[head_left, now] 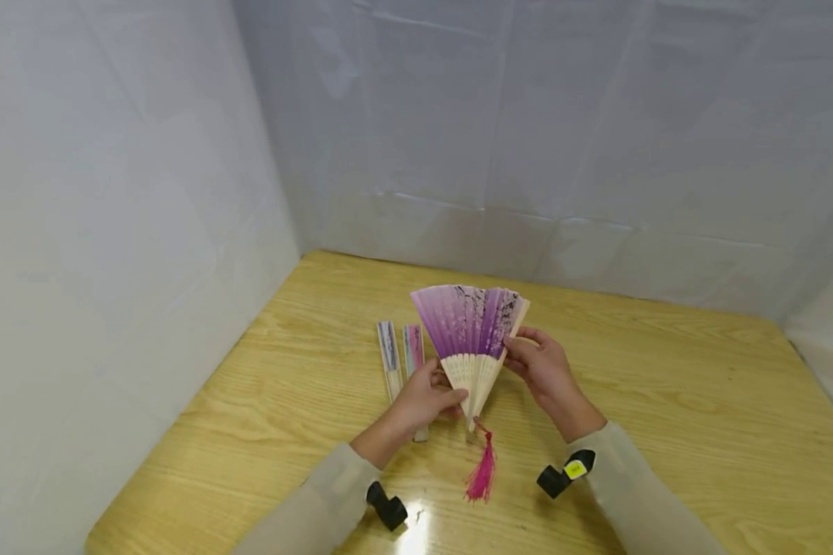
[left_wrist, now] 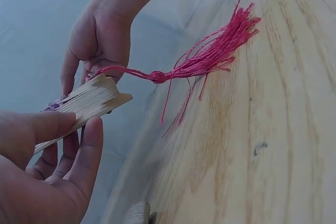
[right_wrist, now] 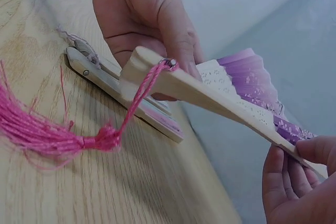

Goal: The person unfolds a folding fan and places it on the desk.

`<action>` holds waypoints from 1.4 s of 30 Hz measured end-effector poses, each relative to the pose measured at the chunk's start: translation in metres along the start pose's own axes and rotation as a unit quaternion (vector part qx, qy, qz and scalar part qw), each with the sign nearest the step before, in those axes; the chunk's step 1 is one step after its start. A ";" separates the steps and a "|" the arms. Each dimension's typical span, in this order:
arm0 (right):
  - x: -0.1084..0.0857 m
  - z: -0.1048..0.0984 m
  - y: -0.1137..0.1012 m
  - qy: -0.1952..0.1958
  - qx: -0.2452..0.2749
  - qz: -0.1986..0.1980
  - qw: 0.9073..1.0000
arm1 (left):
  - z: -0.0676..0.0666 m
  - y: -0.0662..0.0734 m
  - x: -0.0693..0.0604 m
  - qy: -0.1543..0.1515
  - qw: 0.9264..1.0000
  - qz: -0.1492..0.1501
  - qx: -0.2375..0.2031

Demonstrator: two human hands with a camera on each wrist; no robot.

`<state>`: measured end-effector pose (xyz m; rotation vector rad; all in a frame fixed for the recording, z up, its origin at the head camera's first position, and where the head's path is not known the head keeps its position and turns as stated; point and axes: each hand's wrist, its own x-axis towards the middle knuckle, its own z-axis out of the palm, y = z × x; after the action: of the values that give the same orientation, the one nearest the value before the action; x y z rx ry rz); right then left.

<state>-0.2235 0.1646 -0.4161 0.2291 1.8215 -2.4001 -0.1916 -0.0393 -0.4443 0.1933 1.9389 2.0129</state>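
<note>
A purple folding fan (head_left: 458, 320) with pale wooden ribs and a blossom print is partly spread, held above the table. My left hand (head_left: 423, 397) pinches the ribs on its left side, thumb in front, as the left wrist view also shows. At the fan's right edge, my right hand (head_left: 543, 368) pinches the outer guard stick between thumb and fingers. A pink tassel (head_left: 482, 470) hangs from the pivot end. Behind my left hand, two folded fans (head_left: 389, 351) (head_left: 413, 347) lie side by side, partly covered by that hand.
The wooden table (head_left: 666, 401) has a light grain. Pale plastic sheeting (head_left: 527, 139) rises behind its far edge, and another sheet (head_left: 125, 193) stands along the left side. A small black camera (head_left: 387, 507) sits at the left wrist, another (head_left: 562, 474) at the right.
</note>
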 end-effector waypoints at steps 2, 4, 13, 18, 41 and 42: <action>0.000 -0.001 0.000 0.001 0.006 -0.001 1.000 | 0.000 0.000 0.000 -0.004 1.000 0.004 -0.006; 0.000 -0.002 0.000 0.003 0.007 -0.002 1.000 | 0.000 -0.001 0.000 -0.006 1.000 0.010 -0.009; -0.001 -0.007 -0.001 0.020 -0.004 0.001 1.000 | -0.003 -0.003 0.002 0.033 0.998 0.048 0.024; -0.001 -0.007 0.001 0.037 -0.025 -0.017 0.999 | -0.002 -0.003 -0.001 0.045 0.994 0.071 0.076; 0.001 -0.031 0.000 -0.057 -0.414 -0.220 0.882 | -0.010 0.002 0.003 0.036 0.999 0.032 -0.008; 0.000 -0.031 0.000 -0.053 -0.422 -0.226 0.876 | -0.010 0.002 0.003 0.037 0.999 0.030 -0.008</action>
<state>-0.2222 0.1944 -0.4239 -0.4469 2.8675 -1.5013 -0.1982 -0.0475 -0.4433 0.1763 1.9834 2.1019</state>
